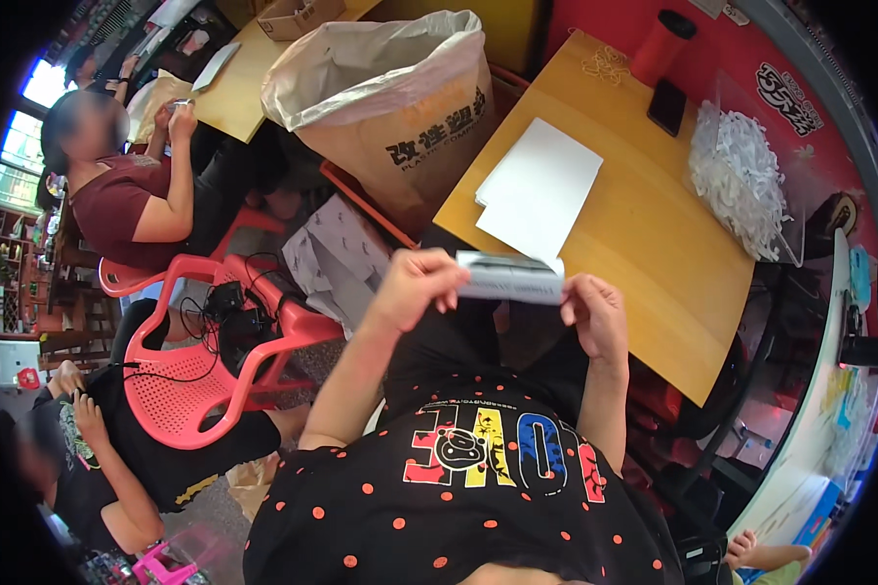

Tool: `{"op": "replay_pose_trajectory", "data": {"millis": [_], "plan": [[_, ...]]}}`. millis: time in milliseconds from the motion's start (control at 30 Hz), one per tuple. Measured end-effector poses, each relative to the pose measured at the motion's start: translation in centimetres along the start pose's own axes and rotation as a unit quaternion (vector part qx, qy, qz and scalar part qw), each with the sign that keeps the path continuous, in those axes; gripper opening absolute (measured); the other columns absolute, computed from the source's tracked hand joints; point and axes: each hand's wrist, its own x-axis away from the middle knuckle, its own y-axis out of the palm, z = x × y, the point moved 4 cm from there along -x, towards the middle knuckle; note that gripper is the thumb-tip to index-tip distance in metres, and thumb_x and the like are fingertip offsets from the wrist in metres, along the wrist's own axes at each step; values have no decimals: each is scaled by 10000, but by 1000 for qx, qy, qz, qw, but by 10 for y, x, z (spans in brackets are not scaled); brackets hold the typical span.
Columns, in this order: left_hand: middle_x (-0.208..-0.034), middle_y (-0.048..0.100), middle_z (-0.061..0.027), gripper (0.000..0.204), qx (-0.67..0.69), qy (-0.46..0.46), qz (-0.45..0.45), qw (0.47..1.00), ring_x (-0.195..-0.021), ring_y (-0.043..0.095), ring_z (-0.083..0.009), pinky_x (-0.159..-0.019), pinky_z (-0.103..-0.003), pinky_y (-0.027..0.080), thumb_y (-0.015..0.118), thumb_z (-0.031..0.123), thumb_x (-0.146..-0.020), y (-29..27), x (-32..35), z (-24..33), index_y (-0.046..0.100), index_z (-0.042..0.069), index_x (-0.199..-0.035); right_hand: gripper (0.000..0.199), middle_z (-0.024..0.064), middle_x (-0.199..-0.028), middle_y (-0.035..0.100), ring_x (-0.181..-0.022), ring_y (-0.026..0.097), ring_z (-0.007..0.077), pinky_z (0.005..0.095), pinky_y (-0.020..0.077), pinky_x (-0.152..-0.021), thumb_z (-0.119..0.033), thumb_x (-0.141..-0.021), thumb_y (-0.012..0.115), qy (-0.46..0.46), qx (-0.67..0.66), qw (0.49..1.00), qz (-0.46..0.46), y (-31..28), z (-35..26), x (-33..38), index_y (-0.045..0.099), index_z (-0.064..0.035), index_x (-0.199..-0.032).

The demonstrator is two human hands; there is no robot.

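**Paper (509, 281) held crosswise**

My left hand (421, 290) pinches its left end, my right hand (597, 312) its right; long axis runs sideways, at the table's (658, 263) near edge. My right hand is nearer the table. Sheets (544, 180) lie beyond, toward the near-left corner.

Wht sheets (539, 190) + blk phone (667, 106) on wd tbl (658, 283).
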Motion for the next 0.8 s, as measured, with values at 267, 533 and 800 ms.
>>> {"op": "replay_pose_trajectory", "data": {"millis": [267,533,800], "plan": [[-1019,689,-104,369,188,209,201,938,-880,695,-193,-727,-277,585,654,220,-961,-101,-60,126,578,-36,-1217,299,67,-831,705,-655,572,77,211,458,-604,-239,-1009,573,-59,129,990,11,-7,-10,-2,695,32,-1032],[-1107,699,-126,375,-13,23,81,996,-951,692,-187,-820,-303,565,630,152,-965,-45,-30,8,573,-7,-1300,343,106,-1234,648,-991,622,252,352,504,-796,-146,-852,721,-371,658,655,28,30,-19,-25,665,-4,-1159],[-1096,704,-156,305,62,-124,16,990,-965,699,-197,-822,-287,565,587,184,-996,0,0,-58,629,-33,-1206,270,132,-1143,685,-993,671,296,366,529,-888,-25,-820,674,-413,668,618,-43,24,-14,-31,668,7,-1088]]}}
